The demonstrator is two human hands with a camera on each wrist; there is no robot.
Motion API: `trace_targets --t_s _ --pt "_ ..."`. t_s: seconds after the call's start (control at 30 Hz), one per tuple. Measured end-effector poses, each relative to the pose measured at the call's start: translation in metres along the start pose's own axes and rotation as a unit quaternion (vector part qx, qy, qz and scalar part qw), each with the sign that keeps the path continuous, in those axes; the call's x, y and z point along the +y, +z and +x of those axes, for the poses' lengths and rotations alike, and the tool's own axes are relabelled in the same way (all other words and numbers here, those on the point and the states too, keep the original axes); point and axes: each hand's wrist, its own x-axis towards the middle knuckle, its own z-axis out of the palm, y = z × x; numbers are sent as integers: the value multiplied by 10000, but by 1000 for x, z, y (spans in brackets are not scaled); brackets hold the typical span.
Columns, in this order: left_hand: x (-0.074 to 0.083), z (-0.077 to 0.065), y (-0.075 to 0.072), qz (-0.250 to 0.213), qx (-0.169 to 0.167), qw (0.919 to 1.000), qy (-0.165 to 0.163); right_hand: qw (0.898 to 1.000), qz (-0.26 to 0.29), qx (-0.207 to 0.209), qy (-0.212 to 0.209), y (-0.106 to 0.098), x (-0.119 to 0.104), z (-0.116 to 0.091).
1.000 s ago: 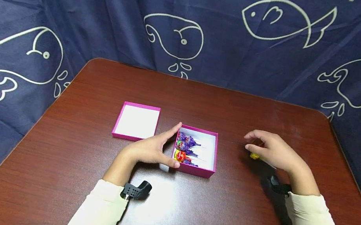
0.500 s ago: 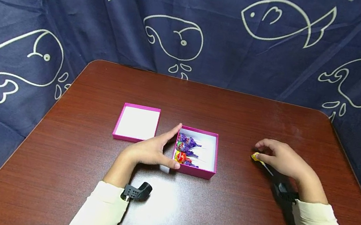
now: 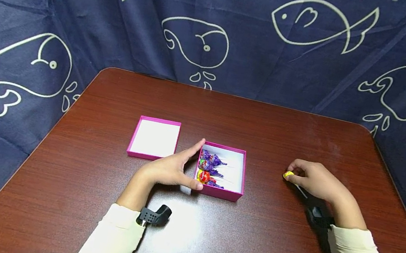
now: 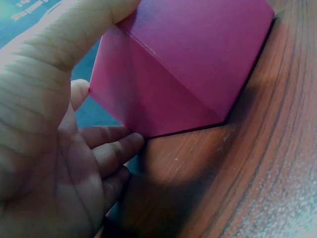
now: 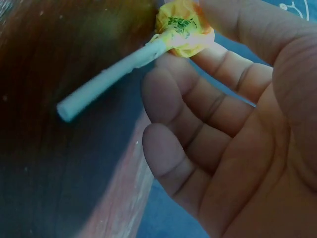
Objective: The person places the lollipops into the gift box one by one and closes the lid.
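Note:
My left hand spans the left end of an open pink box, thumb on the near wall and a finger at the far corner. Inside it lie several lollipops in purple, green, red and yellow wrappers, heads to the left and sticks to the right. In the left wrist view the thumb presses the outer pink wall. To the right, my right hand pinches a yellow-wrapped lollipop by its head, between thumb and fingers. Its white stick points back toward the wrist, low over the table.
A pink-edged lid lies inner side up, left of the box. Everything stands on a brown wooden table. A dark blue cloth with white fish and whale drawings hangs behind and at both sides.
My right hand has moved right and a little nearer to me, and its fingers have closed on the yellow lollipop. The left hand and the box have stayed in place.

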Motion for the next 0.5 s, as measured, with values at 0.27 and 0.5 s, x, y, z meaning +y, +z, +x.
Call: trace_targets --t_s 0.27,0.5 --pt "1 -1 0 -19 12 10000 18 9998 -4 153 -97 0 -3 0" --pt "2 -1 0 -26 22 10000 38 9976 -4 479 -494 -1 -20 3"
